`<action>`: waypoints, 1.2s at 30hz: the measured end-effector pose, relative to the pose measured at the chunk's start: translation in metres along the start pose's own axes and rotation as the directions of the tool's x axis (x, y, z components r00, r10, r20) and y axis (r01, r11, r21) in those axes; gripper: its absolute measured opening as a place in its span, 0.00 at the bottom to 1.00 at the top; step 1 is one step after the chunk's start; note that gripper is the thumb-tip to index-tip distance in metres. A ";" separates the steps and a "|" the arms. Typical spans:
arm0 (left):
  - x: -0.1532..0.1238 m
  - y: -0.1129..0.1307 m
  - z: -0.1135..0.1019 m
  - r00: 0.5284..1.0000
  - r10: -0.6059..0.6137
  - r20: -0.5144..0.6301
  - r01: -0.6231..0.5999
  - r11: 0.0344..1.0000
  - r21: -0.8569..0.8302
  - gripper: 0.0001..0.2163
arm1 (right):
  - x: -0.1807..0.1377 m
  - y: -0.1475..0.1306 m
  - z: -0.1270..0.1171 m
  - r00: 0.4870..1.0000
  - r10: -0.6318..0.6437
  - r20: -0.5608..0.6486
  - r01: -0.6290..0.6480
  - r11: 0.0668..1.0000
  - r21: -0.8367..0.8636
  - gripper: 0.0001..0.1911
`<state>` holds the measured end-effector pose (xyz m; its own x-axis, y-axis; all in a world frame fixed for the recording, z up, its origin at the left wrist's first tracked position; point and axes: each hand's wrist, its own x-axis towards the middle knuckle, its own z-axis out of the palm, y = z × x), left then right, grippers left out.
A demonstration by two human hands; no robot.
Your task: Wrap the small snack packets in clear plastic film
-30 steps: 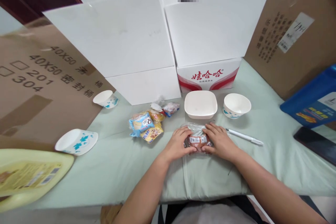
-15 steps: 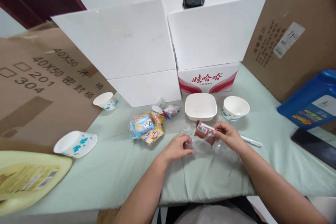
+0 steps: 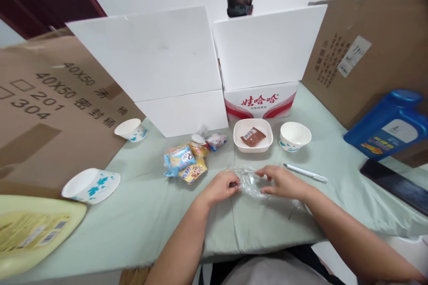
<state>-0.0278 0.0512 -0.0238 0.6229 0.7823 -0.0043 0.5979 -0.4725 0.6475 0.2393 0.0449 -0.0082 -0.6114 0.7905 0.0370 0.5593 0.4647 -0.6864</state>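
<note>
A crumpled clear plastic bag (image 3: 249,182) lies on the pale green cloth between my hands. My left hand (image 3: 219,188) pinches its left edge with curled fingers. My right hand (image 3: 281,182) rests on its right side, fingers closed on the plastic. A brown snack packet (image 3: 253,136) lies inside the square white bowl (image 3: 238,141) just beyond my hands. A heap of several wrapped snacks (image 3: 189,160) sits to the left of the bowl.
A round paper bowl (image 3: 294,136) and a white pen (image 3: 305,172) lie right of the square bowl. Two paper bowls (image 3: 90,184) sit at left. White boxes (image 3: 180,80), cardboard walls, a blue jug (image 3: 388,124), a dark phone (image 3: 394,185). Another person's head shows behind the boxes.
My right hand lifted the brown packet out of the plastic bag and put it in the square white bowl, then came back to the bag. My left hand stayed on the bag.
</note>
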 end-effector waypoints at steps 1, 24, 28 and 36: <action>-0.003 -0.001 -0.003 1.000 0.006 0.024 -0.006 1.000 0.007 0.01 | -0.009 -0.007 0.001 0.997 -0.045 0.059 0.051 0.993 -0.106 0.16; -0.042 0.053 0.051 0.985 -0.155 0.082 0.102 0.886 0.453 0.35 | -0.129 -0.048 -0.001 0.955 0.158 0.252 -0.033 0.899 -0.436 0.03; -0.027 0.065 0.051 0.979 -0.086 0.185 0.002 0.911 0.413 0.40 | -0.105 -0.063 -0.001 0.996 0.042 0.083 -0.014 0.948 -0.318 0.10; -0.024 0.043 0.047 0.972 -0.076 0.221 -0.028 0.903 0.430 0.53 | -0.047 -0.003 0.049 0.985 -0.075 -0.153 -0.007 0.881 -0.474 0.22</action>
<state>0.0065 -0.0069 -0.0317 0.6720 0.7066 -0.2216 0.7393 -0.6224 0.2570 0.2387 -0.0128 -0.0436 -0.5586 0.8051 0.1992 0.7619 0.5931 -0.2605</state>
